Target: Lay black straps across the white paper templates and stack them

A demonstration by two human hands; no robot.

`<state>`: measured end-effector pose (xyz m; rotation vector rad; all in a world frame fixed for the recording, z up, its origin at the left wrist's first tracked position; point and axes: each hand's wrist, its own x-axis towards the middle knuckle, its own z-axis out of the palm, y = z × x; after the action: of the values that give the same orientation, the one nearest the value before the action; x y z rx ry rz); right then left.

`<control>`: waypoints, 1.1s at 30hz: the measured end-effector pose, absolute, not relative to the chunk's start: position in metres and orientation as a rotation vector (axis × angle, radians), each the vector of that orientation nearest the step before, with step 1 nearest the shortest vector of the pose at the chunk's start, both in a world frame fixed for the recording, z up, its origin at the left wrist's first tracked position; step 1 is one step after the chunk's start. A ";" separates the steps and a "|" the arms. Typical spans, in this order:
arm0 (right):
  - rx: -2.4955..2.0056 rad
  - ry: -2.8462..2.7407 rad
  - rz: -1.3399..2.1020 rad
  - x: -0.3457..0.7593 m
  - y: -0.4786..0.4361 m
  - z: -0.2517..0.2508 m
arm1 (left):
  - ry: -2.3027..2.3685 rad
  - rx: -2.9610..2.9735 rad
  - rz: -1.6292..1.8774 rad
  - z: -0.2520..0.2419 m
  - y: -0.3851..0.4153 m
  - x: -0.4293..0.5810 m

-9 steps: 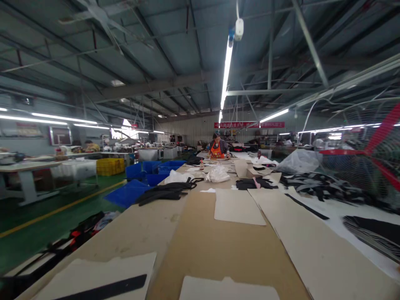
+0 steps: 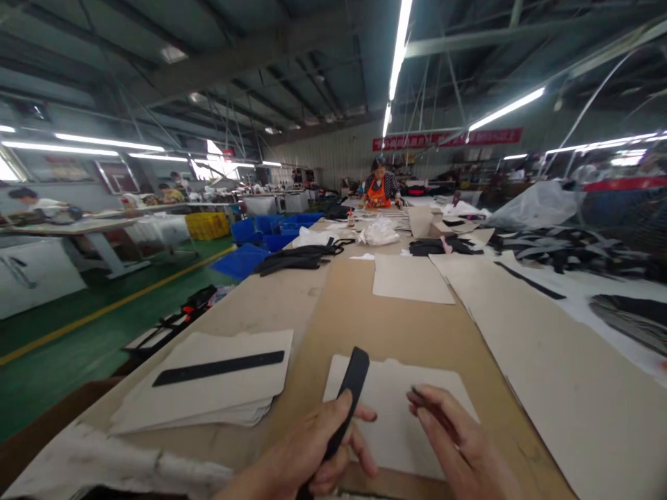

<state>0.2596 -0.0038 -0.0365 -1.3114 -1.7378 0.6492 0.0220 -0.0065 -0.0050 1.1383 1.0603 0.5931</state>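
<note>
My left hand [image 2: 307,451] is closed round a black strip [image 2: 350,389] that sticks up and away from me over a pale card sheet [image 2: 396,410] on the brown table [image 2: 359,305]. My right hand [image 2: 458,444] hovers just right of it above the same sheet; its fingers are curled together and seem to pinch something thin and dark that I cannot name. A stack of pale card sheets [image 2: 208,389] with another black strip [image 2: 219,368] lying on top sits to the left of my hands.
More card sheets [image 2: 414,278] and large boards [image 2: 526,347] cover the long table. Black fabric pieces [image 2: 299,257] and white bags [image 2: 378,232] lie further along. A person in an orange apron [image 2: 379,187] works at the far end. Blue bins [image 2: 250,243] stand on the green floor at left.
The view has tipped down. Both my hands have come into view at the bottom, the left one holding a black strip. The stack with the strip now shows in full.
</note>
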 end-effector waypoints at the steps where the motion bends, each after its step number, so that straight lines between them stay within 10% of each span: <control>1: -1.286 -1.709 0.715 0.252 -0.001 -0.032 | 1.005 1.083 0.603 -0.006 -0.008 0.029; 33: -1.803 -1.630 0.591 0.338 0.012 -0.065 | 1.760 1.577 0.432 -0.002 0.014 0.006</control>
<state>0.3382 0.0123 -0.0651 -1.8031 -1.6301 0.5913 0.0063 0.0137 -0.0021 1.5775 1.7600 0.4317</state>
